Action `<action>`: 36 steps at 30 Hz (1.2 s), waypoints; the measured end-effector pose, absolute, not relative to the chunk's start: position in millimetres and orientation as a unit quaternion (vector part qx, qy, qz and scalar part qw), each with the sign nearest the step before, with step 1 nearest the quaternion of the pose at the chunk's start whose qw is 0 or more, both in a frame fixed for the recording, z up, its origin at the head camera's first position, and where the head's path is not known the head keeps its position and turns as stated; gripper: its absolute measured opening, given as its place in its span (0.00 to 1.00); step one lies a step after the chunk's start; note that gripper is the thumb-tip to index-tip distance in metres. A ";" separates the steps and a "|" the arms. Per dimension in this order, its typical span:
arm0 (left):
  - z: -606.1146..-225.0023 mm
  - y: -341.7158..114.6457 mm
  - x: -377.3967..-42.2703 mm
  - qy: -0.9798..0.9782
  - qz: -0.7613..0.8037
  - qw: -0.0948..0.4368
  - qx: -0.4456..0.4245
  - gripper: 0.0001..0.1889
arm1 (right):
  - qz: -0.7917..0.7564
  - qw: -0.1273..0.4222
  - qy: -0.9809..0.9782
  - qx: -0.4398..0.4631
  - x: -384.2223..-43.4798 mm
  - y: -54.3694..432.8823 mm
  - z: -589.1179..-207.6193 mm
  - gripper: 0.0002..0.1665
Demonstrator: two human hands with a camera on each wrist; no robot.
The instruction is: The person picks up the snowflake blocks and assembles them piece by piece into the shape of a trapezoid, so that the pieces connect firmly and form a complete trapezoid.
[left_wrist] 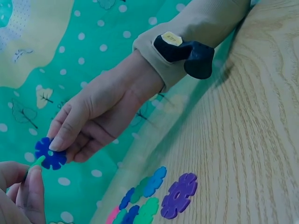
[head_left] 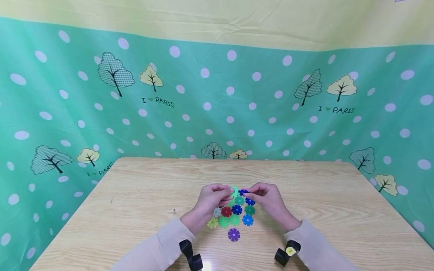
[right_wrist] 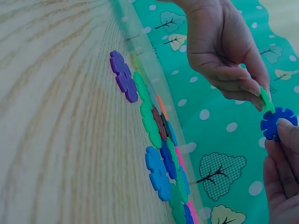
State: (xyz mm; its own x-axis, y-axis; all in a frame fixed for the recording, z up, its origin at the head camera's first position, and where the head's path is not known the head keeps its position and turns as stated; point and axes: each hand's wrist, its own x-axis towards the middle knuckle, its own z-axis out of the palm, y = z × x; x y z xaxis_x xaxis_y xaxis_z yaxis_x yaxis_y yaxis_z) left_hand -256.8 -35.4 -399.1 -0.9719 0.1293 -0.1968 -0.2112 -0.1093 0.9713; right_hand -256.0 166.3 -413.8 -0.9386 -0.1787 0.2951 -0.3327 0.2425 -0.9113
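My left hand (head_left: 213,199) pinches a light green snowflake disc (right_wrist: 266,101) by its edge between thumb and fingers. Opposite it, my right hand (head_left: 267,198) grips a dark blue snowflake disc (left_wrist: 50,153) with thumb and fingertips. Both discs are up above the table, and their notched rims meet at an angle in both wrist views. Below the hands lie several loose discs, among them a red disc (head_left: 226,212), a bright blue disc (head_left: 248,220) and a light green one (head_left: 224,222). Nearest my body is a purple disc (head_left: 234,235).
The loose discs lie close together on a wood-grain table (head_left: 152,188). A green dotted cloth (head_left: 190,98) with printed trees hangs behind the table's far edge. Each sleeved wrist wears a black camera mount, one showing on the right wrist (head_left: 287,253).
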 end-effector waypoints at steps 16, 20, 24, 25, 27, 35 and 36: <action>-399.7 -29.6 -256.9 0.653 0.748 0.114 -0.031 0.14 | 0.583 0.066 -0.792 0.172 -258.6 168.7 -414.8 0.04; -402.4 -35.1 -260.0 0.666 0.734 0.129 -0.017 0.15 | 0.589 0.062 -0.789 0.163 -259.5 167.9 -416.8 0.05; -404.0 -46.5 -263.1 0.673 0.726 0.143 0.005 0.18 | 0.587 0.057 -0.796 0.139 -260.1 168.0 -417.0 0.06; -404.6 -50.3 -263.9 0.676 0.722 0.148 0.011 0.18 | 0.586 0.055 -0.797 0.132 -260.4 168.3 -417.2 0.06; -406.4 -58.8 -265.4 0.685 0.711 0.156 0.024 0.19 | 0.588 0.050 -0.799 0.119 -261.1 168.7 -417.6 0.07; -415.5 -96.9 -274.5 0.744 0.645 0.164 0.056 0.19 | 0.594 0.048 -0.795 0.115 -263.1 169.2 -420.4 0.08; -417.1 -100.6 -276.6 0.753 0.635 0.162 0.060 0.18 | 0.594 0.049 -0.794 0.116 -262.9 169.1 -420.6 0.08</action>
